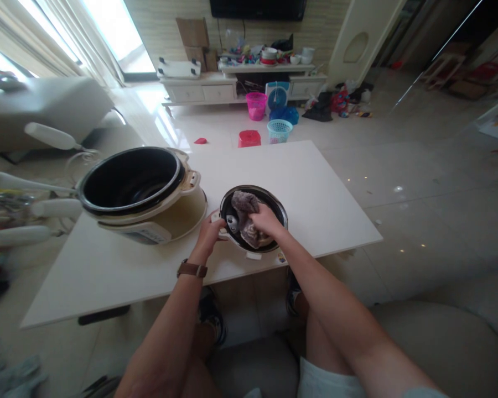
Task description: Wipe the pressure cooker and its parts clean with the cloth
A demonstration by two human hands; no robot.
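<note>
A round pressure cooker lid [280,213] lies on the white table in front of me, its dark inner side facing up. My left hand [211,229] grips the lid's pale side handle, fingers wrapped at its left edge. Inside the lid, my right hand [267,220] is closed on a grey-brown cloth [245,203], which bunches over the metal surface. Part of a metal valve fitting [231,222] shows left of the cloth. To the left stands the open pressure cooker [166,213], with a black inner pot [128,177] in it.
The white table [315,204] has its near edge just above my knees. At far left, several white-handled items [52,135] rise beside the cooker. Beyond the table are a red stool [249,138], a blue basket [279,130], a pink basket [256,105] and a cluttered TV cabinet [216,91].
</note>
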